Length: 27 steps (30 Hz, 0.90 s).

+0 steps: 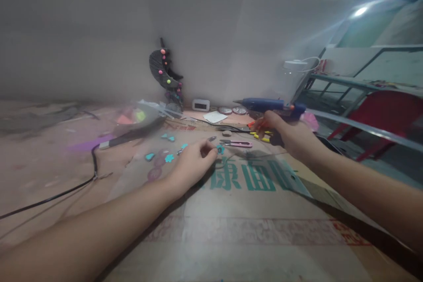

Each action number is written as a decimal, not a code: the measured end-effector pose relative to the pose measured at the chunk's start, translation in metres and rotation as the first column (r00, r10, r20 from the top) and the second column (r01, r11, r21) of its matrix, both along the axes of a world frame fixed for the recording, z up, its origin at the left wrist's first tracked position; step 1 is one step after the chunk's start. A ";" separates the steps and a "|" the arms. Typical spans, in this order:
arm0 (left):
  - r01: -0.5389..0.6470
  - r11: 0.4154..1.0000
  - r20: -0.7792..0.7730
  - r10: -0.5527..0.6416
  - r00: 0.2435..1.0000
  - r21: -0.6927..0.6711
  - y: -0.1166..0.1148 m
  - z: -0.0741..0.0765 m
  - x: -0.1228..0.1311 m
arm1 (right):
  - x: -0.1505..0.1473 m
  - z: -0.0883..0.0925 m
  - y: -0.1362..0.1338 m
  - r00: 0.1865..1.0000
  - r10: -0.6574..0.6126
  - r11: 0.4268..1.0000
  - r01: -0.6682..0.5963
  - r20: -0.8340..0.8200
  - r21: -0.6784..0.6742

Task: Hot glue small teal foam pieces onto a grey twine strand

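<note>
My right hand (280, 134) is wrapped round the handle of a blue glue gun (262, 104), whose nozzle points left above the table. A long clear glue stick (363, 125) sticks out of its back end. My left hand (194, 161) is closed in a pinch, thumb and forefinger at a small teal flower (220, 149) with a darker middle. More teal pieces lie left of that hand, among them a flat flower (169, 158) and a rounded piece (150, 157). Just beyond the pinch are pink-handled thread snips (236, 143).
A printed cardboard sheet (231, 211) covers the table. Behind stand a dark crescent with coloured beads (160, 70), a small white digital display (201, 105) and a clear jug (294, 77). A black cable (49, 199) runs along the left; yellow-handled pliers (262, 137) lie below my right hand.
</note>
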<state>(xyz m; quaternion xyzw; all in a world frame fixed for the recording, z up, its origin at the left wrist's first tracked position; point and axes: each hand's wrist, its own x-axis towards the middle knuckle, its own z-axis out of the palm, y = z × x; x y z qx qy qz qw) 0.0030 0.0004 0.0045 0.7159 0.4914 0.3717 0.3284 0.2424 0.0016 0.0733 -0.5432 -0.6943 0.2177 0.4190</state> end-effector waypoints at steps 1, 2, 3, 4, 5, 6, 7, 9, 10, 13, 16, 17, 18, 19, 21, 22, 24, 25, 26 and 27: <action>-0.002 1.000 0.006 0.002 1.000 0.001 0.000 0.000 0.000 | -0.003 0.008 0.007 0.999 -0.007 1.000 0.008 0.037 -0.019; -0.007 1.000 0.010 0.007 1.000 0.003 0.000 0.000 0.000 | -0.006 0.014 0.015 0.996 -0.014 1.000 0.016 0.087 -0.027; -0.015 1.000 0.010 0.014 1.000 0.006 0.000 -0.001 0.000 | -0.009 0.019 0.026 0.987 0.007 0.998 0.002 0.161 -0.057; -0.018 1.000 0.007 0.018 1.000 0.009 0.000 -0.001 0.000 | -0.011 0.022 0.038 0.975 0.022 0.997 -0.006 0.222 -0.074; -0.016 1.000 0.003 0.016 1.000 0.011 0.000 -0.001 0.000 | -0.013 0.023 0.052 0.960 0.041 0.994 -0.011 0.277 -0.108; -0.014 1.000 -0.001 0.014 1.000 0.012 0.000 -0.001 0.000 | -0.013 0.022 0.067 0.946 0.063 0.992 -0.023 0.317 -0.128; -0.012 1.000 -0.005 0.012 1.000 0.011 0.000 -0.001 0.000 | -0.013 0.018 0.082 0.939 0.060 0.990 -0.014 0.340 -0.138; -0.009 1.000 -0.007 0.009 1.000 0.005 0.000 -0.001 0.000 | -0.012 0.006 0.113 0.936 0.060 0.981 0.009 0.347 -0.194; -0.008 1.000 -0.008 0.008 1.000 0.002 0.000 -0.001 0.000 | -0.011 -0.001 0.127 0.938 0.063 0.980 0.006 0.342 -0.197; -0.009 1.000 -0.021 0.009 1.000 -0.009 -0.001 0.001 0.001 | -0.009 -0.023 0.160 0.941 -0.004 0.983 0.066 0.339 -0.171; -0.019 1.000 -0.025 0.018 1.000 -0.020 -0.003 0.002 0.002 | -0.008 -0.040 0.178 0.931 -0.062 0.978 0.128 0.360 -0.163; -0.018 0.999 -0.018 0.018 1.000 -0.026 -0.002 0.002 0.002 | -0.008 -0.042 0.182 0.925 -0.075 0.976 0.146 0.372 -0.165; -0.018 0.999 -0.009 0.018 1.000 -0.033 -0.002 0.002 0.001 | -0.008 -0.044 0.184 0.919 -0.084 0.973 0.159 0.386 -0.167; -0.019 0.999 0.001 0.019 1.000 -0.042 -0.001 0.001 0.000 | -0.007 -0.044 0.184 0.912 -0.089 0.971 0.168 0.401 -0.168; -0.033 0.997 0.026 0.035 0.999 -0.064 0.003 -0.001 -0.002 | -0.006 -0.041 0.182 0.896 -0.086 0.971 0.173 0.435 -0.164; -0.043 0.996 0.046 0.046 0.998 -0.075 0.005 -0.002 -0.003 | -0.004 -0.038 0.179 0.887 -0.083 0.973 0.171 0.453 -0.157; -0.055 0.994 0.103 0.065 0.993 -0.092 0.009 -0.004 -0.004 | 0.001 -0.032 0.168 0.866 -0.083 0.979 0.164 0.493 -0.124; -0.059 0.994 0.130 0.071 0.989 -0.094 0.011 -0.005 -0.004 | 0.005 -0.029 0.161 0.853 -0.085 0.982 0.159 0.514 -0.101; -0.069 0.993 0.148 0.082 0.986 -0.091 0.012 -0.005 -0.004 | 0.009 -0.026 0.152 0.840 -0.086 0.986 0.149 0.536 -0.075; -0.078 0.993 0.156 0.090 0.984 -0.087 0.013 -0.005 -0.004 | 0.012 -0.024 0.141 0.827 -0.083 0.990 0.133 0.556 -0.049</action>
